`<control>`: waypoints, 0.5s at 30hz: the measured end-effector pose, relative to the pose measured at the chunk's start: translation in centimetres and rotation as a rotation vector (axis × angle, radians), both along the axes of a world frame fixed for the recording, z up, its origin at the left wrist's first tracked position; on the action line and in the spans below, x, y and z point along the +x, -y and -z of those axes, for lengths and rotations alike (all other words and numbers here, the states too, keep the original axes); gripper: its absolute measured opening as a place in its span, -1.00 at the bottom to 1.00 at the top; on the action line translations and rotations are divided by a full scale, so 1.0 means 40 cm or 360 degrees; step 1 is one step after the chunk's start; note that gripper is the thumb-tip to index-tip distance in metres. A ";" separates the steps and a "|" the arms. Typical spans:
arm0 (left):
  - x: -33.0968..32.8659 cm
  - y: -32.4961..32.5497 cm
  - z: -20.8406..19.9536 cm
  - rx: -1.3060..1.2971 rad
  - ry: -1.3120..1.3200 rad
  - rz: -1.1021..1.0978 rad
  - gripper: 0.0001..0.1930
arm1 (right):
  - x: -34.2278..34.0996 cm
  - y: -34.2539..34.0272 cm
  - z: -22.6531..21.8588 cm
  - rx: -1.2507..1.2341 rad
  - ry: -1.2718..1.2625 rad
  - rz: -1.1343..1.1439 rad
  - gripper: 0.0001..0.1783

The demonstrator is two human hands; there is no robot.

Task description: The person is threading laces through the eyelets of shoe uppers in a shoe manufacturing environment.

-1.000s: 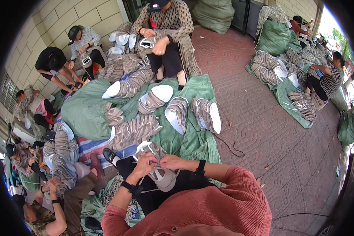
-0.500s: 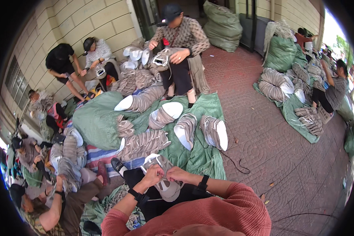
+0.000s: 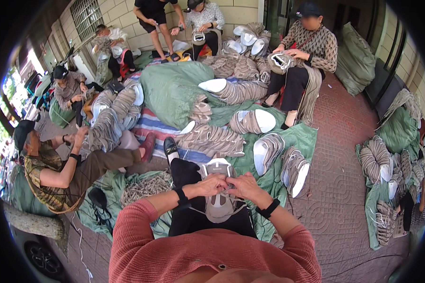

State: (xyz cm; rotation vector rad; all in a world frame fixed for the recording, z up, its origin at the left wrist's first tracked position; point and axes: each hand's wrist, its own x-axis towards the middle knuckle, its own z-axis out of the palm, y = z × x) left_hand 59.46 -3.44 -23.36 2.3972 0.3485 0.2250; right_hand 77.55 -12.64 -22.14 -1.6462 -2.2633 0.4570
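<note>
A taupe and white shoe upper [image 3: 220, 207] lies across my lap, its pale tongue end pointing away from me. My left hand [image 3: 211, 184] is closed on the left side of its lacing opening. Close against it, my right hand [image 3: 245, 185] pinches at the same opening, with fingers bent around what appears to be a thin pale shoelace [image 3: 241, 206]. This cord loops loosely over the upper's right side. The fingertips nearly meet and partly hide the eyelets.
Bundles of nested shoe uppers [image 3: 212, 139] lie beyond my knees on green sheeting [image 3: 300, 137] and a striped tarp [image 3: 158, 127]. A pile of laces [image 3: 146, 187] is at my left. One co-worker [image 3: 56, 165] sits left; another [image 3: 307, 47] sits ahead, holding an upper.
The view has swung left, so the scene sits further right. My hands stay on the upper's lacing area; the fingers have shifted, and a pale cord loop now shows beside it.
</note>
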 end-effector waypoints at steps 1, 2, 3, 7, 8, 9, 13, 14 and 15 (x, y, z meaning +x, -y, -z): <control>0.004 -0.001 -0.003 0.0011 0.0004 0.0057 -0.89 | 0.002 -0.001 0.006 -0.0039 -0.0012 -0.0008 -0.63; 0.009 -0.002 -0.002 0.0072 0.0002 0.0086 -0.90 | 0.004 -0.003 0.018 -0.0040 -0.0134 -0.0033 -0.68; 0.013 -0.007 -0.001 0.0124 -0.0002 0.0118 -0.92 | 0.007 -0.003 0.028 -0.0049 -0.0261 -0.0052 -0.72; 0.025 -0.029 -0.007 0.0160 -0.0033 0.0180 -0.95 | 0.009 0.000 0.032 0.0189 -0.0630 -0.0054 -0.75; 0.029 -0.030 -0.010 0.0249 -0.0090 0.0141 -0.93 | 0.003 0.003 0.029 0.0136 -0.0658 -0.0011 -0.75; 0.034 -0.031 -0.033 0.0278 -0.0083 0.0157 -0.91 | 0.005 -0.002 0.027 0.0092 -0.0677 0.0039 -0.75; 0.034 -0.045 -0.071 0.0346 -0.0171 0.0171 -0.90 | 0.016 -0.020 -0.004 -0.0201 -0.0766 0.0051 -0.80; 0.036 -0.056 -0.085 0.0533 -0.0233 0.0104 -0.88 | 0.021 -0.016 -0.002 -0.0214 -0.0799 0.0027 -0.79; 0.038 -0.070 -0.097 0.0726 -0.0291 0.0041 -0.85 | 0.029 -0.009 0.000 -0.0245 -0.0810 0.0047 -0.79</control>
